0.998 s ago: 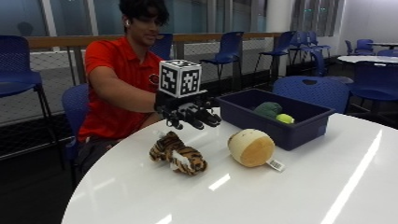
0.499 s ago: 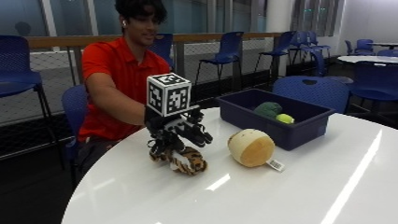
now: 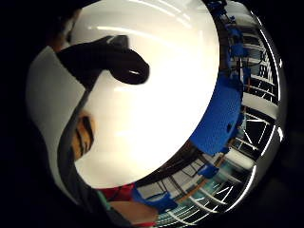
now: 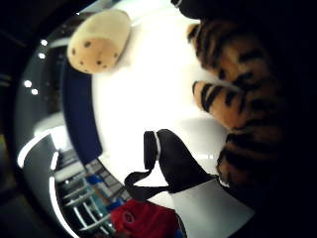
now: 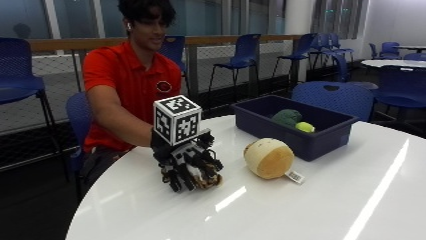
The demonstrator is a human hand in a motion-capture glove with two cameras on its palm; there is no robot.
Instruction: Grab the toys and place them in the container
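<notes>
Outside view: round white table point(image 5: 319, 210) fills the lower frame. Gloved right hand point(image 5: 188, 167) at centre-left, fingers curled down around the tiger plush point(image 5: 208, 180), grasping it on the tabletop; only a small striped patch shows beneath the fingers. Just right of it lies a tan, rounded plush toy point(image 5: 268, 158) with a white tag, unobstructed. Behind that, right of centre, a dark blue rectangular container point(image 5: 299, 134) holds a green toy point(image 5: 287, 117) and a yellow-green ball point(image 5: 305, 127). Thumb-side palm view: orange fur with black stripes point(image 4: 242, 94) close to the palm; speckled tan plush point(image 4: 98, 42) beside the blue wall.
</notes>
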